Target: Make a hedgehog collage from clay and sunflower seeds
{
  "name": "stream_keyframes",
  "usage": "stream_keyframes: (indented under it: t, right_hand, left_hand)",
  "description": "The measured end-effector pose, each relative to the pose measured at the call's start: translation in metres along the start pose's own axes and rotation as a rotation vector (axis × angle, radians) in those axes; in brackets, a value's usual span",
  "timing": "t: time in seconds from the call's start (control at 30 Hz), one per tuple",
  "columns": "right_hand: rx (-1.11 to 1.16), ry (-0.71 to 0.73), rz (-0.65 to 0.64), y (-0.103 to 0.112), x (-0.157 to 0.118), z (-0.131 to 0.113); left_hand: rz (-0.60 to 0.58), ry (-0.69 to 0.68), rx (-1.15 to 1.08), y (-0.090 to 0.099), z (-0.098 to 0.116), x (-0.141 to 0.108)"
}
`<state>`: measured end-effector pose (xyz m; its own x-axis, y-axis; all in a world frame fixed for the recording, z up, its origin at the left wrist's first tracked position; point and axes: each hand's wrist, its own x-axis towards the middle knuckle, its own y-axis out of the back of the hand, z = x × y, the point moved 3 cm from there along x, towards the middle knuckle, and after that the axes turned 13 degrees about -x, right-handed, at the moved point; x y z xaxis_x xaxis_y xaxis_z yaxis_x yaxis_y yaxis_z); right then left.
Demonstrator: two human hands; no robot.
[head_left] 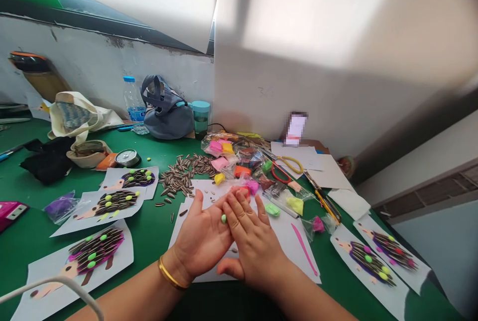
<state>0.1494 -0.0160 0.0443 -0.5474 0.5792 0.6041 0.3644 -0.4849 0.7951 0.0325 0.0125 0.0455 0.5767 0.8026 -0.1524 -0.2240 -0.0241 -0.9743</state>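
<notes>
Over the white paper [298, 256], the open left hand [203, 236] holds a green ball [224, 218], partly hidden (the flat right hand [252, 234] covers some fingers).

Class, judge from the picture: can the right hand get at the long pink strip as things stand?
Probably yes. The pink strip lies uncovered on the white paper, beside the right hand, with nothing between; that hand need only leave the left palm.

a smooth, rounded gold-coloured bangle [170, 273] circles the left wrist; both forearms are sleeveless.
</notes>
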Motion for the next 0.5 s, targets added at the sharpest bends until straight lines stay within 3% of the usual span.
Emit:
stream_keyframes:
  t: [0.13, 0.33, 0.5]
  right_hand:
    - [0.062, 0.159, 0.014, -0.004, -0.003, -0.014]
    - [0.016, 0.082, -0.022, -0.005, -0.003, -0.006]
    - [0.092, 0.227, 0.001, -0.005, -0.003, -0.018]
  left_hand:
    - [0.06, -0.062, -0.02, 0.002, -0.001, 0.0]
    - [0.052, 0.028, -0.066, 0.0, -0.004, 0.0]
    - [0.044, -0.067, -0.045, 0.002, 0.001, 0.002]
